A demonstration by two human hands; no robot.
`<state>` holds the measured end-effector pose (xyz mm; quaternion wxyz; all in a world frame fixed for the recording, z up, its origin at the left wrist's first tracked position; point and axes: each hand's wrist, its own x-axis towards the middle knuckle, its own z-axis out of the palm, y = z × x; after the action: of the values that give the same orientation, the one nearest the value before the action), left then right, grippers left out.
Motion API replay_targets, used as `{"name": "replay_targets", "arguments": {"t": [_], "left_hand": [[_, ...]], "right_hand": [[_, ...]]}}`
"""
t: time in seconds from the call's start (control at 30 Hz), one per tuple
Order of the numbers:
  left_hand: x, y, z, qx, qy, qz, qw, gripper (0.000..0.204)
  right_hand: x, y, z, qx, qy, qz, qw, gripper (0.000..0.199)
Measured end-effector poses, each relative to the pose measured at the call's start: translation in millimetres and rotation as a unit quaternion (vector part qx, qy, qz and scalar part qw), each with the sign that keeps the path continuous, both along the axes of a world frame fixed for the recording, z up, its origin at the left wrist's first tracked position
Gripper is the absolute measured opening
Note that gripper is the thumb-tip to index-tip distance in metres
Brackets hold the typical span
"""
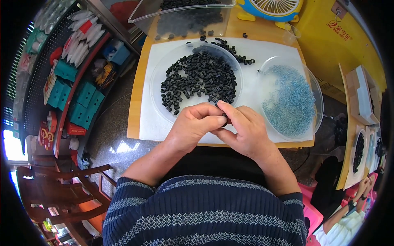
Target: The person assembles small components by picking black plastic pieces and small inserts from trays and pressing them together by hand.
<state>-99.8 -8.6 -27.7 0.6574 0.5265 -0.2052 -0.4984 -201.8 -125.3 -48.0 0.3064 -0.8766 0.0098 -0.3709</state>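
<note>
My left hand [197,122] and my right hand [245,126] meet over the front edge of the table, fingertips pinched together. Between them is a small black part [223,116], mostly covered by the fingers. Just beyond my hands sits a round clear tray [157,98] with many small black cylindrical pieces [201,74] spread in it. To the right of my right hand stands a second round clear tray [318,92] holding many tiny light-blue translucent pieces [289,102].
A large clear bin [143,18] of black pieces stands at the back. Loose black pieces [242,59] lie beyond the left tray. A blue and yellow fan [273,8] is at the back right. Shelves [78,82] line the left. Another person's hands [363,186] show at the lower right.
</note>
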Motion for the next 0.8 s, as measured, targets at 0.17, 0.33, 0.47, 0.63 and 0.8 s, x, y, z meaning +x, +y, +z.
{"name": "replay_targets", "arguments": {"t": [0.17,0.33,0.47,0.63,0.8], "left_hand": [[2,3,0,0.039,-0.095,-0.055,0.993,0.034],[0,9,-6,-0.036,-0.339,-0.066,0.938,0.084],[2,2,-4,-0.021,-0.456,-0.114,0.883,0.08],[-6,1,-11,-0.045,-0.506,-0.045,0.86,0.062],[-8,1,-15,-0.057,-0.492,-0.031,0.868,0.055]], "right_hand": [[-5,-6,-2,-0.048,0.018,0.0,0.999,0.041],[-5,-3,3,-0.016,0.061,0.038,0.997,0.027],[-7,4,-2,0.001,0.043,0.082,0.996,0.027],[-10,6,-4,0.022,0.053,0.097,0.994,0.022],[-8,7,-2,0.031,0.041,0.096,0.994,0.021]]}}
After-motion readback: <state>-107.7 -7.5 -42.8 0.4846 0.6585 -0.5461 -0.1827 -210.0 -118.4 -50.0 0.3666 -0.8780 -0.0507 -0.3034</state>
